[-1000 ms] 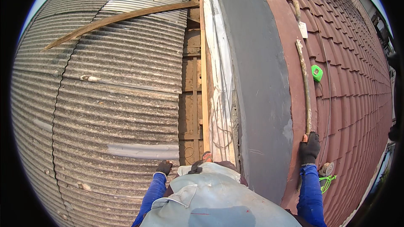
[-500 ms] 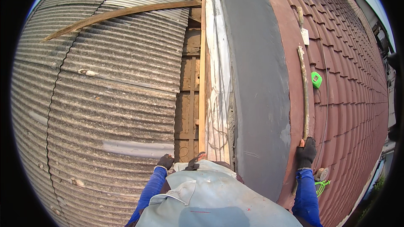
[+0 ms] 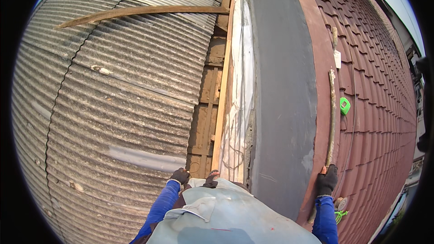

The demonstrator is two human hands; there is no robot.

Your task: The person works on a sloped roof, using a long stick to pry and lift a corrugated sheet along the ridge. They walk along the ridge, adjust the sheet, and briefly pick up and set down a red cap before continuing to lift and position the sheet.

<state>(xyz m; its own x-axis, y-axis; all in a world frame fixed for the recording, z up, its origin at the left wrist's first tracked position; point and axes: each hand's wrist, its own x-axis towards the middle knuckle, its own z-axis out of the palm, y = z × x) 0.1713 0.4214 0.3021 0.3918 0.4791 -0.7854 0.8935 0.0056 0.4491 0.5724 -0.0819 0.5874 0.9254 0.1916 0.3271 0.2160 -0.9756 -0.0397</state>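
Observation:
My right hand [image 3: 327,178], in a dark fingertipless glove, is closed around a long, rough, pale stick [image 3: 331,117] lying along the red painted strip at the tile edge. Above the stick lies a trowel [image 3: 337,58]; a green tape measure [image 3: 345,105] rests beside it on the tiles. A round object [image 3: 340,203] and green cord [image 3: 340,217] sit near my right wrist. My left hand [image 3: 181,176], also gloved, has curled fingers at the edge of the grey corrugated sheets [image 3: 113,108]; what it grips is unclear. My foot shows just above my pale clothing.
A long curved plank [image 3: 135,11] lies across the corrugated sheets. An open channel with brown battens [image 3: 203,126], a timber [image 3: 224,99] and white sheeting [image 3: 239,86] runs ahead, beside a grey coated band [image 3: 282,108]. Red tiles [image 3: 379,108] slope away on the right.
The view has shifted and turned slightly, so the trowel, stick and tape measure appear lower. Both hands sit slightly lower in the picture, with much the same grip as before.

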